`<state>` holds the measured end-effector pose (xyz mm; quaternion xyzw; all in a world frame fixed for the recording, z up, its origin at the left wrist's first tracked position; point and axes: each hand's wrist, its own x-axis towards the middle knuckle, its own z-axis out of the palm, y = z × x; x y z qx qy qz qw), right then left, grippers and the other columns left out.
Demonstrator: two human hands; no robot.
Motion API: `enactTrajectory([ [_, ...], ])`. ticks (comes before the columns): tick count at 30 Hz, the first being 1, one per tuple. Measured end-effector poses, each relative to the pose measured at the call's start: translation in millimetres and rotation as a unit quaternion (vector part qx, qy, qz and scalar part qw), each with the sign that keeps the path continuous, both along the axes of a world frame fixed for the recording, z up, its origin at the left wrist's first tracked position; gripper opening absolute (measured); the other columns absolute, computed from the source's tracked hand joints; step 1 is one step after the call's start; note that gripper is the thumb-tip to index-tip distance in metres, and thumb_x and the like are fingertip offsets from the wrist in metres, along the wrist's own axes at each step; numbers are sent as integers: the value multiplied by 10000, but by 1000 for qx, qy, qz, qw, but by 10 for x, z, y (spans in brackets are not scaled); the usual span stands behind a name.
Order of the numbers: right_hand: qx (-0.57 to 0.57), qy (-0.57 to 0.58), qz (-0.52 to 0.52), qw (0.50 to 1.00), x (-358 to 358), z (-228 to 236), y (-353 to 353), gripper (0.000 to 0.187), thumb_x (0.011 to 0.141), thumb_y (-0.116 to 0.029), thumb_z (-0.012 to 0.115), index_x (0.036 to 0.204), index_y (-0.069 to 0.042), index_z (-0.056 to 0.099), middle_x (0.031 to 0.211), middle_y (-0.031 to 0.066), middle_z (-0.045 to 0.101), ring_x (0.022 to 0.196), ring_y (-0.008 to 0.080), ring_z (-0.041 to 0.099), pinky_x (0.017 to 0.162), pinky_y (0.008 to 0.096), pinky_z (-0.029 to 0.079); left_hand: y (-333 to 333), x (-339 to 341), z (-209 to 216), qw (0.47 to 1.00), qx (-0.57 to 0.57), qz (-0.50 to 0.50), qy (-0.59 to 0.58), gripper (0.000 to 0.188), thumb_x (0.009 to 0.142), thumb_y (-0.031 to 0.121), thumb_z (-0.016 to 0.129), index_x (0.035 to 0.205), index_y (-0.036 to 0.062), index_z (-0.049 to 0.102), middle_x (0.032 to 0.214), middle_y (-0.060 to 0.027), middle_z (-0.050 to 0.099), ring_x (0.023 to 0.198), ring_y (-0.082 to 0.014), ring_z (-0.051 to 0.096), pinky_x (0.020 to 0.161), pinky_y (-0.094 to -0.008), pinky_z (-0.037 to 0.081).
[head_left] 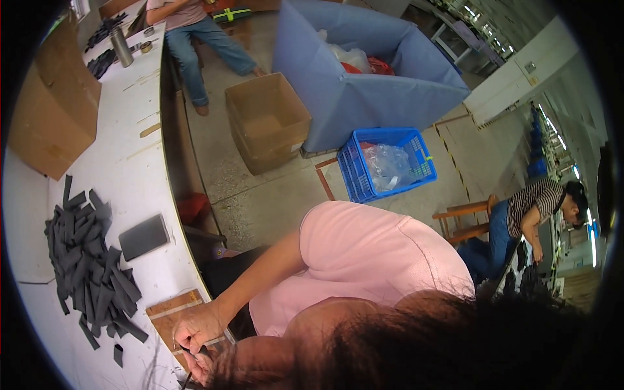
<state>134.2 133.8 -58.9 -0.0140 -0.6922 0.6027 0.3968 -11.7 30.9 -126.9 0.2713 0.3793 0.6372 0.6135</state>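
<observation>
My right hand (201, 324) is bent down with its fingertips pinched together over a brown board (170, 309) at the table's edge. Just below it, the fingers of my left hand (200, 369) are closed round a small dark strip (205, 351); hair hides the rest of this hand. What the right fingertips pinch is too small to make out. Pale bands cross the board. Beyond it lies a heap of short dark grey strips (94, 266), with one loose strip (118, 355) at its near edge. A flat dark rectangular phone-like thing (144, 237) rests beside the heap.
A large cardboard box (58, 97) stands on the white table (133, 172), with a metal flask (121, 47) farther along. On the floor are an open carton (266, 123), a blue crate (387, 166) holding clear plastic and a big blue bin (370, 97). Two other people sit nearby.
</observation>
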Motion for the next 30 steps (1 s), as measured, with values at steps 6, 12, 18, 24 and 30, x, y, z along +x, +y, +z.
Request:
enactTrajectory([
  [6, 10, -57, -118, 991, 470, -223, 147, 179, 666, -169, 634, 642, -21, 536, 697, 87, 501, 705, 228, 503, 586, 325, 393, 61, 528, 148, 999, -18, -38, -1, 354, 808, 83, 515, 1129, -36, 424, 616, -47, 479, 464, -97, 414, 416, -203, 352],
  [12, -45, -202, -116, 971, 1156, -316, 149, 192, 687, -195, 614, 648, -25, 534, 691, 79, 500, 704, 205, 496, 597, 315, 393, 270, 990, 161, 982, -81, -164, -39, 372, 792, 92, 553, 1133, 13, 430, 766, -63, 515, 573, -88, 457, 451, -171, 356],
  [18, 74, -240, -223, 942, 1128, -353, 102, 176, 661, -196, 614, 646, -47, 522, 689, 82, 476, 707, 242, 494, 592, 344, 400, 261, 1182, 293, 975, -203, 30, 87, 294, 803, 89, 540, 1079, 41, 451, 764, -33, 495, 566, -78, 433, 513, -160, 372],
  [24, 10, -224, -233, 946, 1146, -364, 96, 185, 676, -230, 584, 650, -50, 547, 771, 106, 463, 726, 251, 484, 623, 334, 383, 288, 1176, -38, 983, -121, 78, 113, 267, 799, 87, 545, 1039, 19, 449, 796, -43, 475, 603, -84, 439, 550, -160, 380],
  [30, -7, -210, -187, 960, 1050, -299, 28, 189, 678, -208, 577, 645, -27, 533, 689, 98, 472, 681, 240, 490, 602, 332, 382, 174, 1360, 345, 960, -175, 193, 99, 268, 796, 94, 556, 1018, -22, 458, 894, -85, 485, 634, -108, 450, 575, -174, 399],
])
